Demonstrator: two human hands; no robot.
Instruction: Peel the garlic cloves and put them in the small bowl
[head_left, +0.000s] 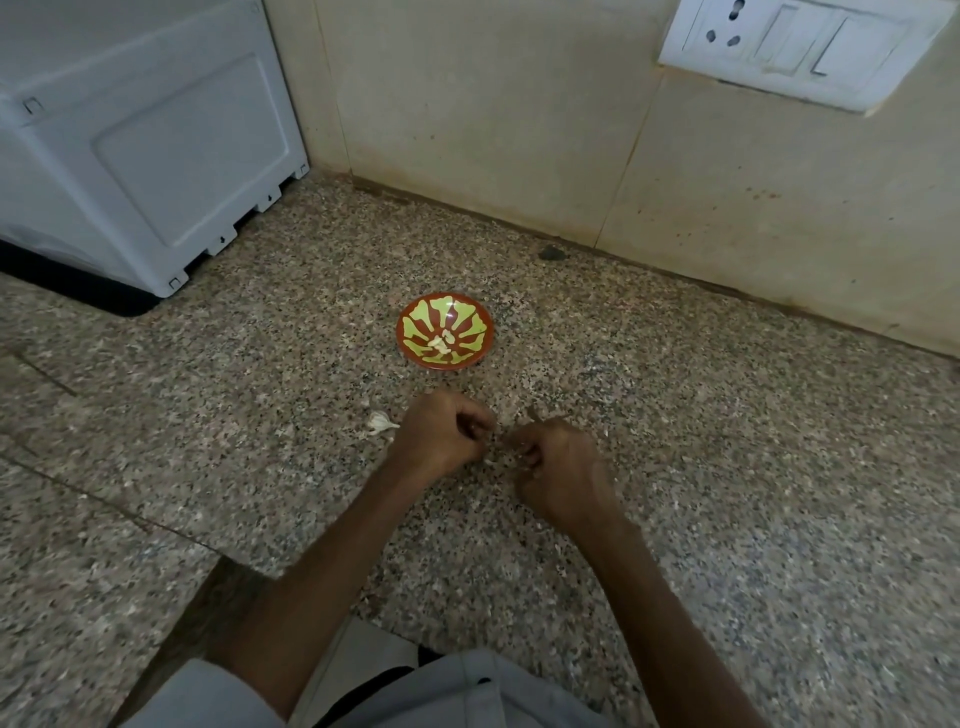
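Left hand (441, 441) and right hand (558, 467) — each grip pinching one garlic clove (492, 460) — near the small bowl (410, 312).

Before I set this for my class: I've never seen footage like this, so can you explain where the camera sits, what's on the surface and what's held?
There is no machine: a person works with bare hands. The single picture comes from a camera worn on the head, looking forward and down. The left hand and right hand meet over a speckled stone counter, fingers curled, pinching something small between them, probably a garlic clove, though the fingers hide most of it. Beyond them stands a small red and green bowl holding a few peeled cloves. A piece of unpeeled garlic lies on the counter left of the hands. A white appliance stands far left, a wall socket upper right.
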